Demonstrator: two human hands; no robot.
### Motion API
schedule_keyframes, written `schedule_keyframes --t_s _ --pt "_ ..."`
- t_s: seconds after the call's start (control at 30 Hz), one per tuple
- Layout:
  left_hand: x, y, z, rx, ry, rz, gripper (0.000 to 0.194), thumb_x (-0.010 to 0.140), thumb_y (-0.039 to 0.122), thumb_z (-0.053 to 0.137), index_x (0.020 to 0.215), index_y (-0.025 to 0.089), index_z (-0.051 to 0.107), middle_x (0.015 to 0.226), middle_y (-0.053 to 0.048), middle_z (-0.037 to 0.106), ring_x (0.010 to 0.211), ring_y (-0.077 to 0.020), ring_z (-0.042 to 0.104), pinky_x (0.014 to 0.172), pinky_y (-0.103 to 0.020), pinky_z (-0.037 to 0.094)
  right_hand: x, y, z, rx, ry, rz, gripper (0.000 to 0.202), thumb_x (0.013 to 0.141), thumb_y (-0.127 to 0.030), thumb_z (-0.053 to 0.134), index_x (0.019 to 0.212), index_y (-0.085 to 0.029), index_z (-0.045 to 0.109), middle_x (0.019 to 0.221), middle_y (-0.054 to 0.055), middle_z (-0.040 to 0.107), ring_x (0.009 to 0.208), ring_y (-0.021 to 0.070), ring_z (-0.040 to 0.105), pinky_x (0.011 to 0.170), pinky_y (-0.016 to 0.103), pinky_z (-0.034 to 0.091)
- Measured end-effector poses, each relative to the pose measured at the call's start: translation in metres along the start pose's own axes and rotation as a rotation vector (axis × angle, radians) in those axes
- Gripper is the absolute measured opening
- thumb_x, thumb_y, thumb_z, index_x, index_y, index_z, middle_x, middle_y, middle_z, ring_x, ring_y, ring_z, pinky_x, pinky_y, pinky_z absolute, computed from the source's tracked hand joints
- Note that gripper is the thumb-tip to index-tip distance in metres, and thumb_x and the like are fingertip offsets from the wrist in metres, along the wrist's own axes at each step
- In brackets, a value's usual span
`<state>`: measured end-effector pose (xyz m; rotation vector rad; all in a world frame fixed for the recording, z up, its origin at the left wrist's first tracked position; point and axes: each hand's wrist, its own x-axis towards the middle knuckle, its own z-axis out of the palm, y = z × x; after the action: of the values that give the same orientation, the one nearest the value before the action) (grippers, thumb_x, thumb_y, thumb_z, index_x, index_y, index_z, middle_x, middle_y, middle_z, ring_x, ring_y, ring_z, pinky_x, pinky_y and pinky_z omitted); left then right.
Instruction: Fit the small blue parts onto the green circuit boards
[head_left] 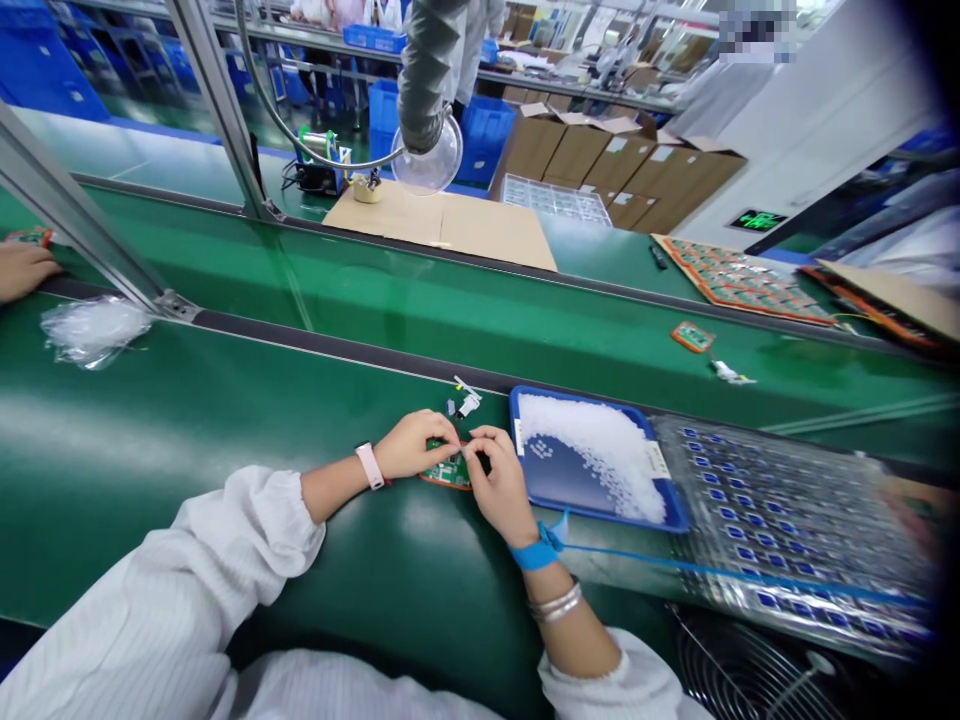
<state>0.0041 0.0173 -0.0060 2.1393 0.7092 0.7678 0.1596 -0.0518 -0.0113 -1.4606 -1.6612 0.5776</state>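
Green and glossy, the bench [375,610] is lying nearest us, on the near side of our landmark, the blue tray [559,482]. Across that near side, a blue cord [637,553] is running rightward from our right wrist, so we are wanting it slack and off the rim. Just left of the tray, an orange-edged circuit board [448,473] is lying under our hands. Our left hand [416,445] is curling over its left part, fingertips drawn nearly together; our right hand [499,480], between board and tray, is bending inward, its fingertips almost meeting the left's. What, if anything, they are gripping is too small for us to tell. For good work, we are probably needing steady wrists, a flat board and a light touch.

Left of the tray's far corner, a white connector [469,403] is lying just beyond the board. White pellets [592,420] are covering the tray's far and right parts. Its left rim is crowding our right hand, and clear plastic trays [795,520] are bounding its right side; more elbow room is opening leftward. Beyond the tray, a dark rail [375,357] is marking the bench's far edge.
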Motion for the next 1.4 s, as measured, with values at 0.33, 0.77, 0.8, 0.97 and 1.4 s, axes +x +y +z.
schedule_keyframes --t_s 0.33,0.77,0.8,0.97,1.4 --pt "0.007 -0.001 0.003 0.18 -0.086 -0.167 0.011 0.079 0.019 0.059 0.071 0.016 0.067 0.08 -0.003 0.068 0.078 -0.0164 0.06 0.075 -0.027 0.043 0.006 0.013 0.003 0.024 -0.052 0.055 0.015 0.082 -0.022 0.045 0.069 -0.02 0.052 0.09 0.007 0.05 0.092 0.0199 0.051 0.082 0.037 0.043" --pt "-0.007 -0.003 -0.007 0.223 -0.122 0.006 0.054 0.067 0.047 0.071 0.109 0.017 0.056 0.108 -0.009 0.062 0.101 -0.0237 0.055 0.089 -0.034 0.041 0.004 0.006 0.001 0.05 -0.024 0.03 0.015 0.084 -0.023 0.046 0.072 -0.019 0.054 0.086 0.006 0.051 0.087 0.0187 0.052 0.079 0.034 0.043" --pt "-0.009 -0.003 -0.008 0.256 -0.163 0.047 0.066 0.063 0.052 0.073 0.116 0.018 0.052 0.115 -0.01 0.059 0.107 -0.0262 0.052 0.093 -0.037 0.039 0.003 0.003 -0.002 0.066 -0.012 0.023 0.015 0.085 -0.024 0.046 0.073 -0.019 0.054 0.087 0.006 0.052 0.088 0.0187 0.052 0.08 0.034 0.043" --pt "-0.009 0.004 -0.016 0.312 -0.281 0.034 0.067 0.066 0.047 0.072 0.123 0.022 0.048 0.113 -0.01 0.062 0.1 -0.027 0.058 0.09 -0.04 0.039 0.004 0.001 -0.038 0.044 0.133 -0.037 0.011 0.085 -0.026 0.048 0.08 -0.02 0.056 0.095 0.007 0.054 0.095 0.02 0.052 0.087 0.037 0.041" --pt "0.123 -0.063 -0.093 0.172 0.581 -0.173 0.061 0.076 0.043 0.063 0.127 0.02 0.039 0.119 -0.01 0.059 0.11 -0.0236 0.055 0.093 -0.037 0.041 0.006 0.089 -0.088 -0.442 0.289 0.033 0.012 0.08 -0.026 0.05 0.07 -0.021 0.053 0.076 0.006 0.052 0.075 0.0223 0.051 0.071 0.039 0.042"
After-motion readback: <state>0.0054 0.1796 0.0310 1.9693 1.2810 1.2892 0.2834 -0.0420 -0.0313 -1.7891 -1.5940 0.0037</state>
